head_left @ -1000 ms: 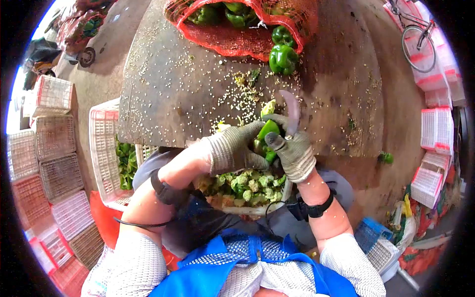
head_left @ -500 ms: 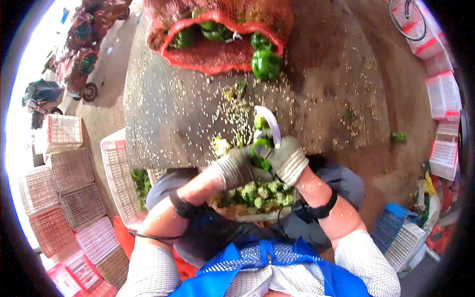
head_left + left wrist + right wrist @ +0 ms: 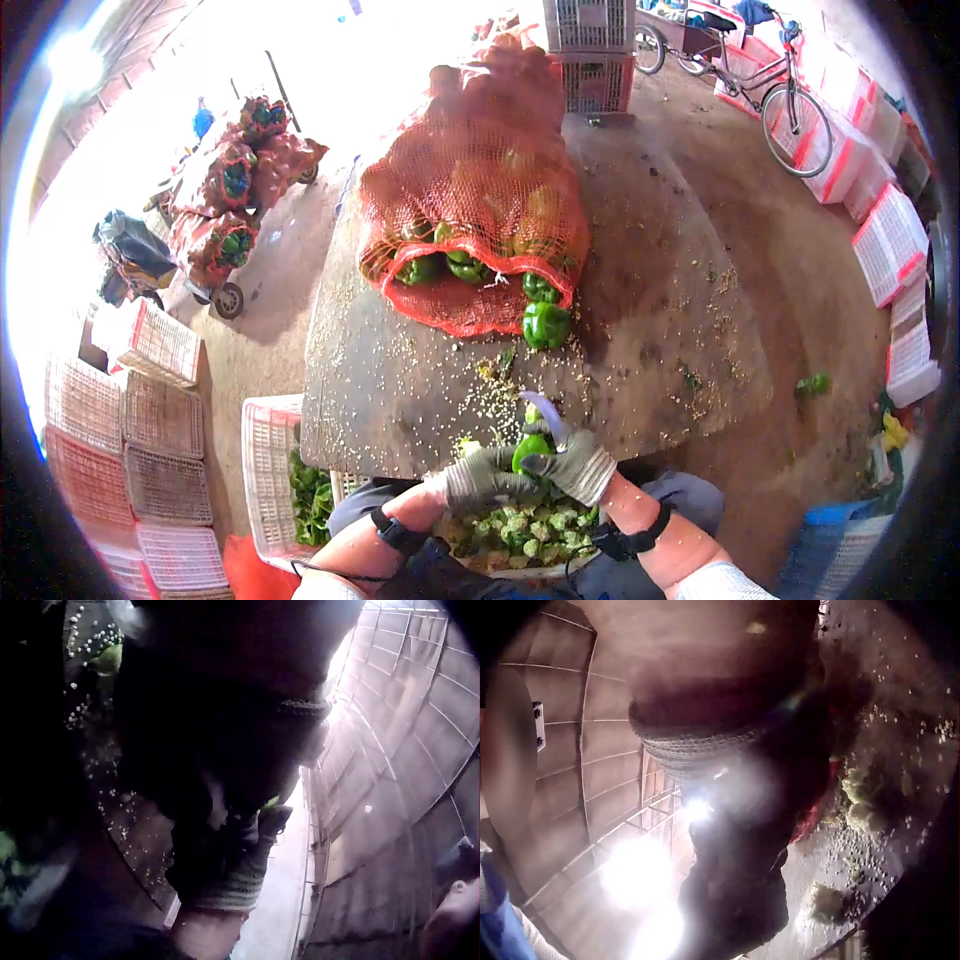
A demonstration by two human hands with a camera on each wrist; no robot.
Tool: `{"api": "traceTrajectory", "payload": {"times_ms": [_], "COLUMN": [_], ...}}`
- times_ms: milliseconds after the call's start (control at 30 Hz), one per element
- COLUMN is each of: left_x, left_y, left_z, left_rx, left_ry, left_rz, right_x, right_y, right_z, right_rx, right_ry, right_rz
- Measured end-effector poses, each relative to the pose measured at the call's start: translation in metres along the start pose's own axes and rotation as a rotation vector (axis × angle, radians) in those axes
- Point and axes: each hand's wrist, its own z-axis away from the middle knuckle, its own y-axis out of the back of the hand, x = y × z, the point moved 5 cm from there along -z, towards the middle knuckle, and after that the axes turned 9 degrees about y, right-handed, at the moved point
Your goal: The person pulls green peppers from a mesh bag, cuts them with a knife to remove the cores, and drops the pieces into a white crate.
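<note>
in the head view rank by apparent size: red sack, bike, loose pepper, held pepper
1. red sack
2. bike, though farther off
3. loose pepper and held pepper: alike; the held one is partly hidden

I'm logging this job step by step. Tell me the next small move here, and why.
Probably turn the knife round inside the green pepper to free its core: the left hand grips it at the table edge, the right hand holds the blade at its top, and cut cores lie heaped below.
</note>
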Motion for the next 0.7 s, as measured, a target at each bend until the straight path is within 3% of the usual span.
{"api": "traceTrajectory", "payload": {"times_ms": [33,100,200,267,333,367,400,433,467,533,600,700], "left_x": [-0.008,0.005,0.007,0.011,0.038,0.047,0.038,0.049,0.046,0.021,0.021,0.029], "left_y": [0.002,-0.003,-0.004,0.000,-0.006,-0.004,0.001,-0.006,-0.002,0.010,0.001,-0.002], "left_z": [-0.001,0.011,0.003,0.009,0.029,0.037,0.024,0.031,0.017,0.009,0.002,-0.012], "left_rx": [-0.027,-0.079,-0.102,-0.076,0.010,0.088,0.013,0.056,-0.046,-0.040,-0.029,0.024], "left_ry": [0.030,0.081,0.016,0.077,0.153,0.004,-0.061,-0.055,-0.077,0.019,0.002,-0.076], "left_rz": [-0.036,-0.098,-0.062,-0.063,-0.066,-0.140,0.051,0.064,-0.042,0.110,0.238,0.199], "right_x": [0.000,0.001,-0.004,-0.007,-0.006,-0.001,-0.005,-0.008,-0.012,-0.010,0.006,0.018], "right_y": [0.002,0.005,0.008,0.010,0.008,0.003,0.005,0.006,0.008,0.010,0.010,0.011], "right_z": [0.003,0.006,0.004,0.003,0.000,0.004,0.002,0.001,0.000,0.002,0.008,0.000], "right_rx": [-0.007,-0.008,0.007,0.006,-0.004,-0.006,0.008,0.021,0.034,0.041,0.069,0.193], "right_ry": [0.039,0.035,0.021,0.021,0.022,-0.011,-0.025,-0.038,-0.052,-0.127,-0.192,-0.086], "right_rz": [0.118,0.083,0.070,0.075,-0.107,-0.216,-0.212,-0.209,-0.205,-0.257,-0.298,-0.208]}}
